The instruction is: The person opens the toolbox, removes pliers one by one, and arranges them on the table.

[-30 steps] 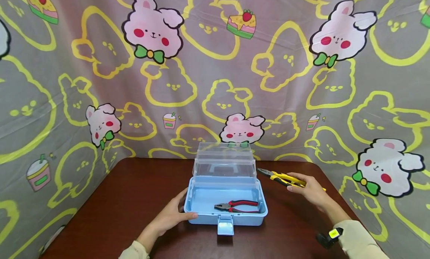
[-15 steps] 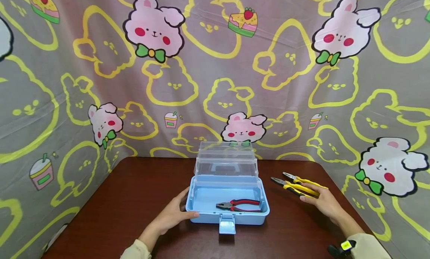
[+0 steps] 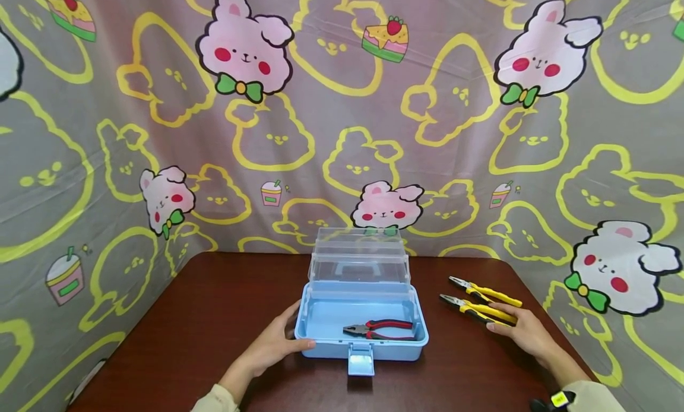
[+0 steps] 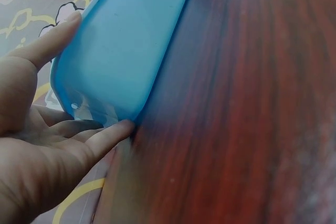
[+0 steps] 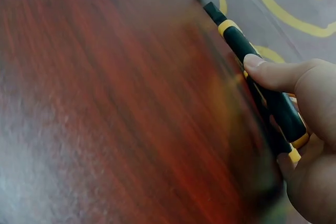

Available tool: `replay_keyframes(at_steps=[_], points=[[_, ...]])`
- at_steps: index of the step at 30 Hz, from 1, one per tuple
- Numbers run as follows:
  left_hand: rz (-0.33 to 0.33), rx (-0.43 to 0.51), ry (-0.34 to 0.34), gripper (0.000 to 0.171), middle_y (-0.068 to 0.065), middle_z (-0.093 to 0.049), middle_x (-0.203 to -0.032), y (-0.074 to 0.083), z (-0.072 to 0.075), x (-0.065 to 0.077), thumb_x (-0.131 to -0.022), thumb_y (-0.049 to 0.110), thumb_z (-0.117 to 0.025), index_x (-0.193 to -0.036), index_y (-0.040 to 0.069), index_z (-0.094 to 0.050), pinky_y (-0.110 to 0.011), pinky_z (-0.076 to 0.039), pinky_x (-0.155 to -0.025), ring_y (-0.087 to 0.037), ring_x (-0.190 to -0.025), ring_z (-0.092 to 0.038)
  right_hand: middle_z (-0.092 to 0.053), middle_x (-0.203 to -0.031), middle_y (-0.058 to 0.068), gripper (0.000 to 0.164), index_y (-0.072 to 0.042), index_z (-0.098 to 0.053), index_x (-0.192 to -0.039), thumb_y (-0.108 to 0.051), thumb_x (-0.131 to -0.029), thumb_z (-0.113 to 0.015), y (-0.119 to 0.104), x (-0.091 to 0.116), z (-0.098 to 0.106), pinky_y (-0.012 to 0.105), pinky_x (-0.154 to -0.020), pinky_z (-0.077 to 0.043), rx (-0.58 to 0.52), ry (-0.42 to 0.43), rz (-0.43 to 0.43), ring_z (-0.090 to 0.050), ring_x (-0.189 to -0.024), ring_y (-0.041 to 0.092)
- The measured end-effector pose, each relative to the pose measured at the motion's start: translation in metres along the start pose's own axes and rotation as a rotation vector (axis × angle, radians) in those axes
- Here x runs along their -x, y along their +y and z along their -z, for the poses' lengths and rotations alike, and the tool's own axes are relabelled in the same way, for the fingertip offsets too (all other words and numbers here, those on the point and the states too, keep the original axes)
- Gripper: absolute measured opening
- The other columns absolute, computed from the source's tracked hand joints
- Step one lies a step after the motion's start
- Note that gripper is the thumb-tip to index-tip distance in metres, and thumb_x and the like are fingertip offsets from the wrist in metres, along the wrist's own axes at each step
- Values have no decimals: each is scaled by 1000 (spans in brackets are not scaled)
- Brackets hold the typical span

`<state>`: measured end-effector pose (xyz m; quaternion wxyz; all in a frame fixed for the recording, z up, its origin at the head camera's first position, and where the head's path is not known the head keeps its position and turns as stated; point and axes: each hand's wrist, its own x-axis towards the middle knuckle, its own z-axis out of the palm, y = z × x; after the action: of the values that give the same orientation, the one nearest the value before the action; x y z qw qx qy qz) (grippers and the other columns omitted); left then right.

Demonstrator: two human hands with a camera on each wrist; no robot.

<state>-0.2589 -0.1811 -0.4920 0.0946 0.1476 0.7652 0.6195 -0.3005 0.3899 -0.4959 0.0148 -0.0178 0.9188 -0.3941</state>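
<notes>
In the head view, my left hand [image 3: 269,344] grips the left front corner of a light blue toolbox [image 3: 320,349], its thumb on the front rim. The left wrist view shows its fingers around the box's corner [image 4: 105,56]. A pair of red and black pliers [image 3: 369,327] lies inside the toolbox. On the right, my right hand [image 3: 529,333] holds yellow and black pliers [image 3: 470,309] by the handles, low over the table, the jaws facing left. The right wrist view shows the thumb on a black handle [image 5: 239,45]. Another yellow and black pair of pliers [image 3: 471,290] lies just behind.
The toolbox's clear lid [image 3: 359,252] stands raised at the back. Its latch [image 3: 361,364] hangs down in front. All this is on a dark red-brown table [image 3: 224,305], with a patterned curtain [image 3: 320,115] around the back and sides.
My right hand has moved right and towards me with the yellow pliers, away from the toolbox. The second yellow pair now shows in full behind them. The left hand keeps its place.
</notes>
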Motion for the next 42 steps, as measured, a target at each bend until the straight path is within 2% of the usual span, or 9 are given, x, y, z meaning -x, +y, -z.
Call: replay_keyframes(at_steps=[6,10,16,22,34,39,42], points=[[5,9,-2,100,-29,-26,-163,-1,-1,2,-90,18,-84,-163,1,-18,-51,-48,-102,-49,-139,-41,-42,-150,36,82,6,-53,-146,-44,-88,-82,11,0,-1,69,-104,-31,12,-26,-12,-31,-138,57],[2,4,3,100,-28,-26,-163,-1,-1,1,-90,19,-84,-163,1,-19,-52,-47,-103,-49,-140,-40,-44,-148,36,81,4,-55,-144,-43,-86,-84,10,-2,2,70,-103,-32,48,-61,6,-33,-136,58],[-12,13,-18,101,-28,-27,-163,0,1,-3,-90,18,-84,-163,1,-18,-51,-48,-103,-49,-141,-40,-41,-149,37,84,1,-54,-145,-45,-83,-87,10,-6,5,71,-102,-33,83,-123,-16,-36,-134,56],[-21,25,-17,101,-28,-26,-163,-2,3,-3,-90,16,-84,-163,0,-17,-50,-48,-102,-48,-141,-39,-39,-152,36,86,1,-53,-147,-50,-84,-84,13,-9,0,71,-104,-32,94,-109,36,-31,-139,57],[-9,12,-3,100,-28,-29,-162,-1,2,-2,-90,17,-84,-163,2,-19,-50,-48,-102,-48,-139,-42,-37,-150,39,87,0,-56,-144,-54,-82,-84,12,-4,-2,72,-101,-33,123,-65,26,-32,-136,60],[3,17,-26,102,-28,-28,-162,-1,1,-2,-90,20,-85,-164,2,-17,-48,-49,-102,-47,-139,-42,-40,-149,38,85,0,-57,-143,-52,-82,-85,15,-2,-1,72,-101,-34,136,-56,3,-35,-135,59],[3,15,-16,101,-28,-28,-162,0,2,-1,-90,19,-85,-164,2,-18,-47,-49,-102,-47,-140,-41,-41,-149,37,83,0,-57,-142,-50,-82,-86,12,-5,-2,71,-101,-35,130,-54,23,-36,-135,58]])
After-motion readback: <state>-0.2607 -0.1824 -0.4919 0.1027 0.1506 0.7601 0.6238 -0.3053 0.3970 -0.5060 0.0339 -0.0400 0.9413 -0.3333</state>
